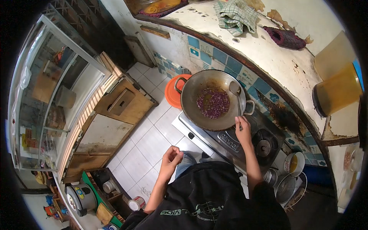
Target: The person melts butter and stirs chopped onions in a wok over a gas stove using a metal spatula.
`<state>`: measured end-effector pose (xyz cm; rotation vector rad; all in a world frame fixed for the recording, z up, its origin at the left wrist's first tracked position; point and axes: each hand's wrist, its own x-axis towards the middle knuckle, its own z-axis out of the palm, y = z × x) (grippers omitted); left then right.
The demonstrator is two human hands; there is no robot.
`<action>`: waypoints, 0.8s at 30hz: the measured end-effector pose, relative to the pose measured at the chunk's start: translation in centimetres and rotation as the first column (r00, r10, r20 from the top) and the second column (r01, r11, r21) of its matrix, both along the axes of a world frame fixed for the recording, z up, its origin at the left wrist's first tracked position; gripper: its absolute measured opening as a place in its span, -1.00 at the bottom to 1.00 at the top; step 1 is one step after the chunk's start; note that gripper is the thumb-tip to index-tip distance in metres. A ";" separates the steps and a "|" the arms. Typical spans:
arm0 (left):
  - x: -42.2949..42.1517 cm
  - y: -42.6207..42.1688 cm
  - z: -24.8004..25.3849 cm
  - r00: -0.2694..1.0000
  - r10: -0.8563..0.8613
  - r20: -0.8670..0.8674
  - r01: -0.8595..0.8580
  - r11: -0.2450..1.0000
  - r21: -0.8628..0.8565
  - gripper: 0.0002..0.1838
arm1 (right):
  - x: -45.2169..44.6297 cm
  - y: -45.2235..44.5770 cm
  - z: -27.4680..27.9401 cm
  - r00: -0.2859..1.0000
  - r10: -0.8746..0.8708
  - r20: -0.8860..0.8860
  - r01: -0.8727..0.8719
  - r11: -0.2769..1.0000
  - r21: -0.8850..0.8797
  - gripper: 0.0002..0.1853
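My right hand (242, 126) is closed on the handle of a metal spoon (234, 88), whose bowl rests against the inner right wall of a large wok (191, 101). Chopped purple onions (213, 103) lie in a little oil at the bottom of the wok. Two loop handles stick out from its rim, and it sits on the left side of a Rinnai gas stove (230, 142). My left hand (171, 159) hangs in front of my body, below and left of the wok, with its fingers curled; whether they hold anything is hidden.
An orange lid (173, 94) shows behind the wok's left side. The bare burner (263, 148) is right of my right wrist. Above the stove runs a worn counter (203, 17) with a checked cloth (236, 17) and an orange-filled container (339, 90). A wooden cabinet (103, 134) stands left.
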<state>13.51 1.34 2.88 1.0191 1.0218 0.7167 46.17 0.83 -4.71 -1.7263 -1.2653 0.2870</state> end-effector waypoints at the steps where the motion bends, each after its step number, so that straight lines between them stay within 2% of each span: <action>1: 0.0 0.0 0.1 1.000 0.004 -0.003 -0.004 1.000 0.009 -0.86 | 0.1 0.2 -0.2 1.000 -0.004 0.005 0.004 1.000 0.013 -0.71; 4: -0.3 0.1 0.0 1.000 0.021 -0.002 -0.021 1.000 0.017 -0.86 | 0.3 0.3 -2.1 0.999 -0.011 0.045 0.010 1.000 0.024 -0.67; 8: -0.5 0.0 0.2 1.000 0.028 0.005 -0.028 0.999 0.014 -0.86 | -0.4 -0.3 -6.0 0.944 -0.060 -0.323 0.027 0.994 -0.108 -0.60; 11: -0.5 0.0 0.4 1.000 0.023 -0.004 -0.023 1.000 -0.004 -0.85 | -2.0 -1.0 -6.3 0.786 -0.073 -0.615 -0.020 0.990 -0.143 -0.56; 13: -0.4 0.1 0.4 1.000 0.026 -0.011 -0.026 1.000 0.003 -0.85 | -3.1 -1.0 -7.5 0.703 -0.084 -0.706 0.002 0.993 -0.117 -0.57; 14: -0.3 0.1 0.3 1.000 0.026 -0.015 -0.026 1.000 0.005 -0.85 | -3.2 -1.3 -8.1 0.635 -0.031 -0.772 -0.050 0.995 -0.081 -0.58; 18: -0.1 0.2 0.3 1.000 0.012 0.000 -0.012 1.000 -0.002 -0.86 | -5.0 -2.1 -7.4 0.661 0.005 -0.750 -0.108 0.990 -0.089 -0.61; 21: 0.0 0.2 0.3 1.000 0.001 0.007 -0.001 1.000 -0.006 -0.86 | -6.4 -2.2 -6.5 0.829 0.083 -0.553 -0.117 0.993 -0.026 -0.60; 22: 0.0 0.2 0.2 1.000 -0.001 0.006 0.001 1.000 -0.008 -0.86 | -6.3 -2.6 -6.1 0.850 0.066 -0.522 -0.167 0.975 -0.149 -0.68; 24: 0.0 0.2 0.2 1.000 -0.004 0.003 0.004 1.000 -0.011 -0.86 | -6.9 -2.7 -5.3 0.922 0.161 -0.353 -0.183 0.983 -0.030 -0.71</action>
